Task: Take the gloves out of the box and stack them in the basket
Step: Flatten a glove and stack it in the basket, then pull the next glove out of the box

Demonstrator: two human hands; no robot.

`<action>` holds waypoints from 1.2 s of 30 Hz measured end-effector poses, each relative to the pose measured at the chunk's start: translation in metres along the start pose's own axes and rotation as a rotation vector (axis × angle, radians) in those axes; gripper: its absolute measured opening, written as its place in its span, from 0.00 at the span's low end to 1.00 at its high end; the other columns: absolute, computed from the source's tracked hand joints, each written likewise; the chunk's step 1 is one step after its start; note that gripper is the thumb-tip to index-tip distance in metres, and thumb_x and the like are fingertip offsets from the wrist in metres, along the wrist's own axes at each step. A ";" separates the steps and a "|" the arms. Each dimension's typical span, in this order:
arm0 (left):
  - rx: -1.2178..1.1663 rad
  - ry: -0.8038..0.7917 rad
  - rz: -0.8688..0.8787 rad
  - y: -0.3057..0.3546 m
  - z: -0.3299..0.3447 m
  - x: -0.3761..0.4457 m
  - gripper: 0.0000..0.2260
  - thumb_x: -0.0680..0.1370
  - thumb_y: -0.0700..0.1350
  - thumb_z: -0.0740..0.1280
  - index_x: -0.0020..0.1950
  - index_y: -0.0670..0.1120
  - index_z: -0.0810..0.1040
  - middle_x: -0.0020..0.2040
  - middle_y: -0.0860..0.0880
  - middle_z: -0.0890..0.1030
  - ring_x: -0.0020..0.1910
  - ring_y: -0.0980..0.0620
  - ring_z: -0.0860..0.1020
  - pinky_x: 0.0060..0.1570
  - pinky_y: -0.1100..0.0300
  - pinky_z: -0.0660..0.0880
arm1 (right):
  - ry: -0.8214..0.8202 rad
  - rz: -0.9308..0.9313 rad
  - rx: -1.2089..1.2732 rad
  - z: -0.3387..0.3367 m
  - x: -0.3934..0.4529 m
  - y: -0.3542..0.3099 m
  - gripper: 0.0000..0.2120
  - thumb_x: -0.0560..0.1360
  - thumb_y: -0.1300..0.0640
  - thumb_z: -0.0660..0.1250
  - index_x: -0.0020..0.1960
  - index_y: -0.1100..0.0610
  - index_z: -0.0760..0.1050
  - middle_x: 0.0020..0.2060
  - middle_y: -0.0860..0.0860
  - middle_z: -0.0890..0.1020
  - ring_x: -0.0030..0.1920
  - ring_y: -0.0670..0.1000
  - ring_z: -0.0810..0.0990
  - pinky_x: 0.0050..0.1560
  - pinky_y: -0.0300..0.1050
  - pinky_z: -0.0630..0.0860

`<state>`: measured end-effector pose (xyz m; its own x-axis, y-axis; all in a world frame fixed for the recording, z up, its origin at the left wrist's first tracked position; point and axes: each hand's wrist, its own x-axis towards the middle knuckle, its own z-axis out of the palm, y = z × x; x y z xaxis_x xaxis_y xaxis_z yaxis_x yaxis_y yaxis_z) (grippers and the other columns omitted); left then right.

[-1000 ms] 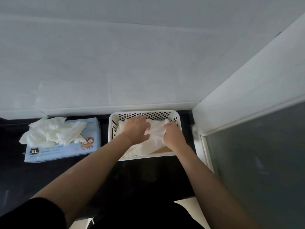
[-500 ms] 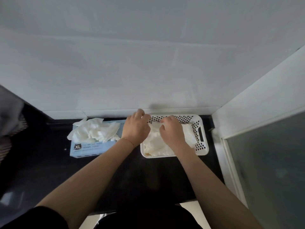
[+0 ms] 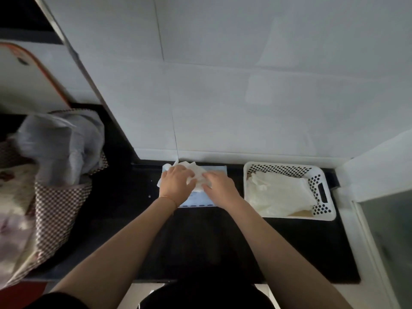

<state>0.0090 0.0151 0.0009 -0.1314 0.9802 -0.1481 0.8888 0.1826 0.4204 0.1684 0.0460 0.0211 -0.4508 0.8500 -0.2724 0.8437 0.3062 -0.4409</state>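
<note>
A light blue glove box [image 3: 215, 171] lies on the black counter by the wall, with white gloves [image 3: 194, 175] bunched out of its top. My left hand [image 3: 176, 182] and my right hand [image 3: 219, 186] are both on that bunch, fingers curled into the white gloves. The hands hide most of the box. To the right stands a white perforated basket [image 3: 321, 188] with a flat pile of white gloves [image 3: 278, 195] inside it. Neither hand touches the basket.
A checked cloth bag [image 3: 58, 197] stuffed with plastic bags stands at the left of the counter. White tiled wall runs behind. A white ledge and a dark glass panel [image 3: 388, 241] bound the right side. Black counter [image 3: 200, 241] stretches toward me.
Both hands left the basket and moved left onto the gloves at the box. The gloves laid in the basket stayed there. The camera view swung left.
</note>
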 end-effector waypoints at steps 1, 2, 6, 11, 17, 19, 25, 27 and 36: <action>-0.032 0.029 0.014 -0.004 -0.003 -0.002 0.11 0.80 0.51 0.63 0.58 0.52 0.81 0.63 0.51 0.77 0.63 0.49 0.72 0.64 0.53 0.62 | 0.010 0.004 -0.019 0.004 0.001 -0.004 0.18 0.81 0.53 0.61 0.70 0.53 0.72 0.66 0.51 0.76 0.67 0.53 0.72 0.65 0.51 0.71; -0.051 0.055 0.030 -0.006 -0.005 -0.002 0.10 0.80 0.50 0.63 0.57 0.52 0.82 0.62 0.52 0.77 0.62 0.49 0.72 0.63 0.53 0.63 | 0.033 0.007 -0.027 0.005 0.001 -0.006 0.17 0.81 0.52 0.61 0.69 0.53 0.74 0.64 0.51 0.78 0.65 0.53 0.74 0.63 0.51 0.72; -0.084 0.107 0.077 -0.011 -0.011 -0.004 0.09 0.80 0.49 0.65 0.55 0.50 0.84 0.63 0.50 0.78 0.64 0.48 0.72 0.64 0.52 0.64 | 0.158 0.030 0.030 0.000 0.002 -0.012 0.13 0.80 0.54 0.62 0.60 0.54 0.81 0.53 0.50 0.84 0.55 0.52 0.81 0.54 0.48 0.75; -0.200 0.192 0.105 -0.006 -0.025 -0.002 0.07 0.80 0.46 0.66 0.52 0.48 0.85 0.57 0.50 0.81 0.59 0.47 0.75 0.59 0.53 0.67 | 0.182 0.081 0.047 -0.011 0.004 -0.019 0.08 0.78 0.57 0.64 0.52 0.55 0.81 0.50 0.49 0.83 0.54 0.54 0.78 0.50 0.48 0.72; -0.538 0.103 -0.019 0.011 -0.072 0.006 0.07 0.80 0.48 0.66 0.50 0.46 0.82 0.46 0.52 0.83 0.46 0.55 0.78 0.49 0.62 0.74 | 0.238 0.152 0.495 -0.052 -0.002 -0.039 0.02 0.80 0.56 0.63 0.50 0.53 0.74 0.43 0.43 0.78 0.43 0.42 0.77 0.39 0.32 0.71; -0.658 0.089 -0.075 0.018 -0.090 0.010 0.08 0.80 0.48 0.67 0.47 0.45 0.82 0.42 0.52 0.82 0.40 0.56 0.77 0.41 0.65 0.73 | 0.221 0.148 0.674 -0.070 -0.003 -0.046 0.01 0.80 0.56 0.64 0.52 0.52 0.73 0.45 0.47 0.80 0.45 0.46 0.82 0.45 0.37 0.75; -0.925 0.103 -0.146 0.034 -0.126 0.008 0.11 0.79 0.48 0.67 0.43 0.41 0.82 0.33 0.52 0.78 0.32 0.54 0.74 0.35 0.62 0.70 | 0.140 0.022 0.834 -0.108 -0.023 -0.055 0.19 0.72 0.55 0.75 0.60 0.47 0.75 0.43 0.51 0.78 0.43 0.46 0.79 0.50 0.43 0.80; -0.937 0.069 -0.137 0.036 -0.129 0.006 0.14 0.79 0.49 0.67 0.40 0.41 0.81 0.32 0.51 0.76 0.32 0.52 0.72 0.37 0.60 0.69 | 0.179 0.024 0.782 -0.113 -0.027 -0.057 0.14 0.73 0.56 0.74 0.57 0.47 0.77 0.42 0.54 0.79 0.41 0.46 0.77 0.49 0.45 0.80; -1.018 -0.297 0.184 0.038 -0.142 -0.009 0.21 0.72 0.56 0.73 0.62 0.48 0.79 0.56 0.44 0.83 0.55 0.47 0.82 0.53 0.53 0.81 | 0.412 0.113 0.738 -0.123 -0.040 -0.068 0.12 0.78 0.49 0.67 0.42 0.56 0.79 0.37 0.51 0.77 0.36 0.47 0.72 0.37 0.39 0.68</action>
<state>-0.0179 0.0241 0.1451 0.2006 0.9664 -0.1608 0.0830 0.1468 0.9857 0.1647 0.0439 0.1668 -0.1127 0.9905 -0.0789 0.4067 -0.0265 -0.9132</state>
